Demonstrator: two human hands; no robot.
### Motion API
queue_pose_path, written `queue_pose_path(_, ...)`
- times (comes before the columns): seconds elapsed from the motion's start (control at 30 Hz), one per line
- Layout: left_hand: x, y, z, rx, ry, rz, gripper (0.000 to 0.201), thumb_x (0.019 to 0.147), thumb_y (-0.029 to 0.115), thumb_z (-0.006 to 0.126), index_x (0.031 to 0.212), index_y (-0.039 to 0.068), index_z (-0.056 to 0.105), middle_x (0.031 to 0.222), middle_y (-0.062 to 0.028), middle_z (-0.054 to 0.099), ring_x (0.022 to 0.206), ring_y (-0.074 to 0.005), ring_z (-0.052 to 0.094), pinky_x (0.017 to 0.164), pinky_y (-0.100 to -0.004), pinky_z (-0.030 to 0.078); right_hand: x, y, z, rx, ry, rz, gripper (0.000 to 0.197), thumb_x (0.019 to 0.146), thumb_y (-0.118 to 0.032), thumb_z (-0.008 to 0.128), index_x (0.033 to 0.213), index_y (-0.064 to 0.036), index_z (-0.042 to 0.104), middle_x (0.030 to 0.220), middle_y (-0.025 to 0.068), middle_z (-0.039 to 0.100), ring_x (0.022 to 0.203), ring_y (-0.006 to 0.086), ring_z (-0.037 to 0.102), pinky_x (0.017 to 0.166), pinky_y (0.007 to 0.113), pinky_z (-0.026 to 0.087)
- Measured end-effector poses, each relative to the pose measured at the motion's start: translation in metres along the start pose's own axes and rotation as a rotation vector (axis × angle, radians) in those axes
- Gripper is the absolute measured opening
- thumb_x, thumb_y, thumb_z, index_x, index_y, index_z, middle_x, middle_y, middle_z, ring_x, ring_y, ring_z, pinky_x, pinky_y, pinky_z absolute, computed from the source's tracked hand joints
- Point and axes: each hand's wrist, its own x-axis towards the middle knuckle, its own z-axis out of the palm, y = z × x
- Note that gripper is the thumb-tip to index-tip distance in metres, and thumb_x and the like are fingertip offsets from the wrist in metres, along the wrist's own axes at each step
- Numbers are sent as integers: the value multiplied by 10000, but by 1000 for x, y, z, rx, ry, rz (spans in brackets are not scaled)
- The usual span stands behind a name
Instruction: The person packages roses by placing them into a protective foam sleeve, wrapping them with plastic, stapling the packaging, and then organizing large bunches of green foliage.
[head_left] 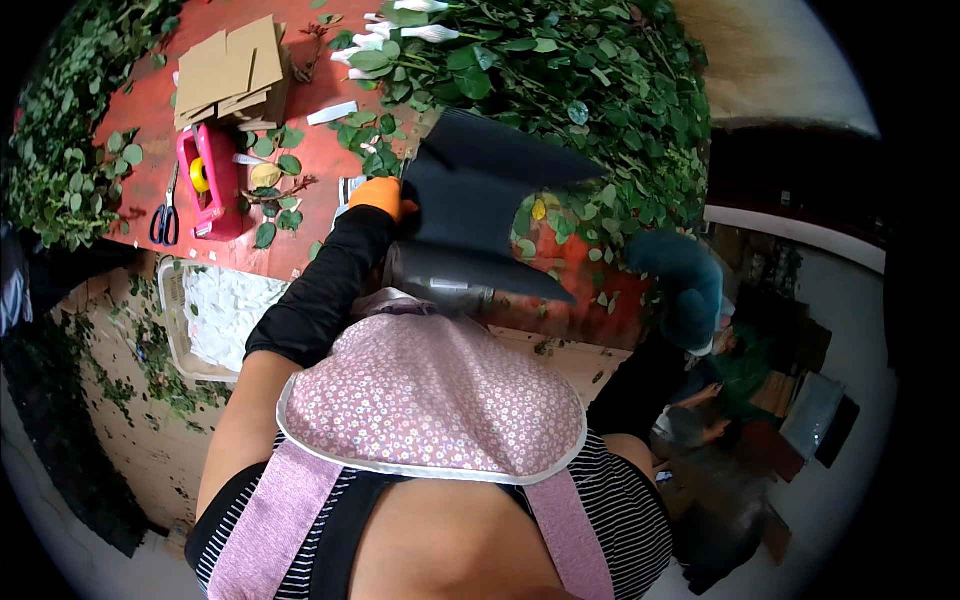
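Observation:
A dark, stiff black sheet [470, 200] lies on the red table in front of me, its upper and lower flaps bent up and spreading toward the right. My left hand [380, 196], in an orange glove, is closed at the sheet's left edge. Apart from the sheet, my right hand [688, 285] in a blue-teal glove is off to the right by the table's edge. Motion smears its fingers, so I cannot tell whether it holds anything. Beyond the sheet lie leafy green stems [600, 90], with white-wrapped flower heads [430, 33] at their left end.
On the left of the red table [330, 215] are scissors [167, 212], a pink tape dispenser [208, 185] with yellow tape and stacked cardboard pieces [232, 75]. A white bin [225, 318] of white pieces stands below the edge. Another person's hand [712, 430] shows at right.

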Motion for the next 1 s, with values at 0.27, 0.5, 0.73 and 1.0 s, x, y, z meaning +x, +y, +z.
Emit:
queue_pose_path(0.27,-3,4,0,53,0,-36,481,781,455,701,1004,33,640,946,-226,675,919,-392,645,807,-458,499,67,183,63,-598,-124,228,612,894,-372,629,1380,-41,459,1346,176,520,1196,312,530,1020,382,409)
queue_pose_path(0.5,-14,4,9,62,32,-101,454,820,466,664,971,38,639,911,-219,677,885,-394,648,787,-465,501,79,250,90,-1126,-320,-37,797,780,-452,660,1416,-52,392,1404,165,408,1197,342,442,976,489,375)
queue_pose_path(0.73,-14,13,1,71,-70,-142,652,746,586,704,1054,16,642,961,-238,678,920,-391,654,805,-446,512,67,267,84,-1101,-263,-104,753,815,-498,622,1418,-100,409,1448,136,392,1229,344,433,1001,497,365)
queue_pose_path(1.0,-8,4,10,92,-164,-106,751,667,585,762,1143,22,618,1041,-225,676,988,-369,651,859,-422,509,60,283,78,-1047,-226,-135,656,882,-482,549,1421,-133,420,1476,128,383,1270,362,420,1031,515,347)
